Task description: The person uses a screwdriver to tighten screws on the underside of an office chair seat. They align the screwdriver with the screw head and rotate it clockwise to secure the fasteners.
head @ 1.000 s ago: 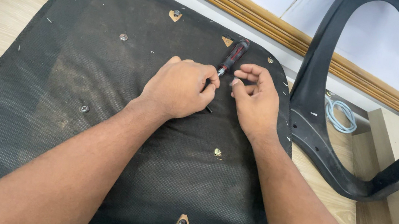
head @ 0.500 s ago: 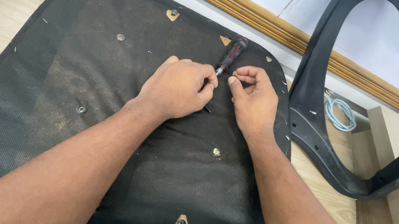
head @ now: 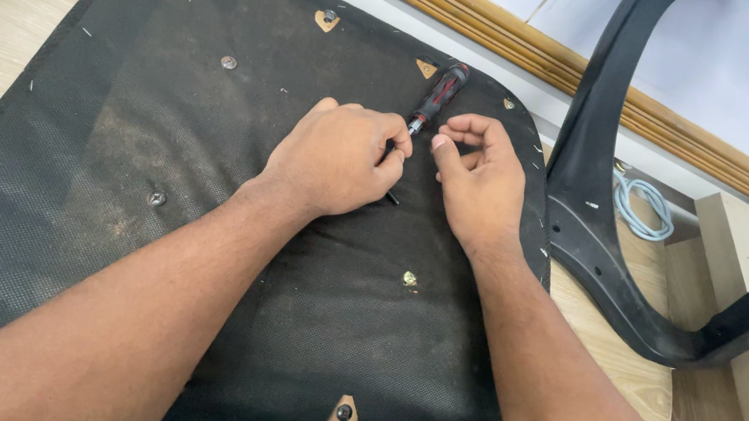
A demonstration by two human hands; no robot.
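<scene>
Upturned seat base (head: 192,210), black: left hand (head: 334,158) and right hand (head: 471,181) pinch closed around a small part beside the screwdriver (head: 438,97); fitting step, steady fingertip alignment needed.

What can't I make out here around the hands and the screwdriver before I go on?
Head view only:
- Screwdriver tip: hidden behind the left hand fingers.
- What the right hand pinches: covered by its curled fingers, too small to tell.
- Seat underside: near edge cut off by the frame bottom.
- Black chair frame: top cut off by the frame edge.
- Cable: ends hidden behind the chair frame.
</scene>
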